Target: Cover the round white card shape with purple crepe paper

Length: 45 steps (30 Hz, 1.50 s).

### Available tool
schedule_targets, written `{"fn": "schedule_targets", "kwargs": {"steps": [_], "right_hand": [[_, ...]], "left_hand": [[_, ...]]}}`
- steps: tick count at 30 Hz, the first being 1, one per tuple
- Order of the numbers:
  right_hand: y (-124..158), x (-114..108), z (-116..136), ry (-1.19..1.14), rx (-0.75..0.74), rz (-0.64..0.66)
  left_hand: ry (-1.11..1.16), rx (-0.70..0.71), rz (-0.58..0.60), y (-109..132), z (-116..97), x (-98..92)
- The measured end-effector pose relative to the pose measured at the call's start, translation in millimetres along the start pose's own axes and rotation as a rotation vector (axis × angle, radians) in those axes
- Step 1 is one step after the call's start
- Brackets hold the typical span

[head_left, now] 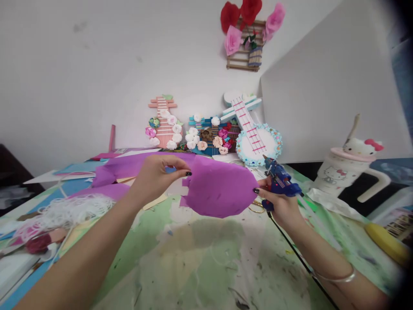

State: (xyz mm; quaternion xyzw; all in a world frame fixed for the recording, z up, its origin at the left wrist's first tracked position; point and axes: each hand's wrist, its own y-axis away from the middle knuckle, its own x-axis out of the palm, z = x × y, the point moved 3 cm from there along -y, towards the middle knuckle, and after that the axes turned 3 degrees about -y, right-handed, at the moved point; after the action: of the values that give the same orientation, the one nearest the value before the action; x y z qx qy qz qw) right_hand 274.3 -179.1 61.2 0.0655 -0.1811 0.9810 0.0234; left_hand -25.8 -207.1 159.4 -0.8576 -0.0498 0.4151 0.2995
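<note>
A rounded purple piece (222, 189), like paper or thin foam, is held up above the table between both hands. My left hand (161, 174) pinches its upper left edge with thumb and forefinger. Small tabs stick out along that left side. In my right hand (280, 206) is a blue glue gun (282, 178), its nozzle pointing up and away, while the thumb of the same hand rests at the right edge of the purple piece. A black cord runs from the glue gun down to the lower right. Behind the left hand stretches a long purple strip (129, 165).
Decorated instrument-shaped crafts (254, 137) lean against the back wall. A white tumbler (338, 172) with a handle stands at right. Tangled white string (77, 211) lies at left, near coloured sheets. Gold-handled scissors (257, 207) show partly behind the purple piece.
</note>
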Motion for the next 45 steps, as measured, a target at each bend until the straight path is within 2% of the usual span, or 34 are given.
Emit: {"fn": "schedule_targets", "kwargs": {"steps": [5, 7, 12, 16, 19, 21, 23, 26, 28, 33, 35, 37, 40, 43, 45], "right_hand": [[-9.1, -1.9, -13.5, -0.085, 0.016, -0.012], [-7.9, -4.8, -16.0, -0.123, 0.022, -0.055], [-4.1, -11.8, -22.1, -0.109, 0.054, -0.113], [-2.0, -12.5, -23.4, -0.109, 0.057, -0.094], [-1.0, -11.7, -21.4, -0.172, 0.048, -0.106], [-0.8, -10.6, -20.2, -0.203, 0.063, -0.106], [-0.7, -9.8, -18.7, -0.227, 0.074, -0.112], [-0.6, -8.9, -16.2, -0.265, 0.074, -0.117], [-0.6, -8.6, -14.9, -0.278, 0.069, -0.11], [-1.2, -10.5, -15.2, -0.264, 0.059, -0.114], [-1.5, -11.5, -16.0, -0.249, 0.053, -0.123], [-1.5, -11.9, -16.8, -0.24, 0.055, -0.129], [-0.3, -11.3, -16.9, -0.236, 0.062, -0.129], [1.8, -10.2, -14.5, -0.214, 0.023, -0.107], [3.3, -10.1, -12.7, -0.177, -0.022, -0.095]], "left_hand": [[-0.056, -0.005, -0.101, -4.1, 7.8, -3.3], [-0.056, 0.039, -0.123, -2.6, 5.5, -1.4], [-0.187, 0.27, -0.095, 2.6, -11.1, 15.0], [-0.22, 0.33, -0.033, 3.1, -13.9, 27.2], [-0.131, 0.27, -0.003, 1.4, -7.0, 26.4], [-0.089, 0.202, -0.046, -0.1, -0.1, 20.9], [-0.124, 0.148, -0.142, -1.7, 6.7, 13.1], [-0.301, 0.094, -0.328, -3.9, 16.0, 0.3], [-0.382, 0.027, -0.404, -5.7, 24.5, -7.1], [-0.15, -0.248, -0.428, -9.1, 60.9, -24.6], [-0.159, -0.306, -0.459, -9.4, 72.5, -31.9], [-0.199, -0.298, -0.429, -10.8, 75.9, -34.3], [-0.179, -0.186, -0.292, -12.3, 61.3, -23.0], [-0.038, -0.013, -0.15, -7.3, 27.0, 1.1], [0.087, 0.205, -0.047, 0.1, -1.9, 16.9]]}}
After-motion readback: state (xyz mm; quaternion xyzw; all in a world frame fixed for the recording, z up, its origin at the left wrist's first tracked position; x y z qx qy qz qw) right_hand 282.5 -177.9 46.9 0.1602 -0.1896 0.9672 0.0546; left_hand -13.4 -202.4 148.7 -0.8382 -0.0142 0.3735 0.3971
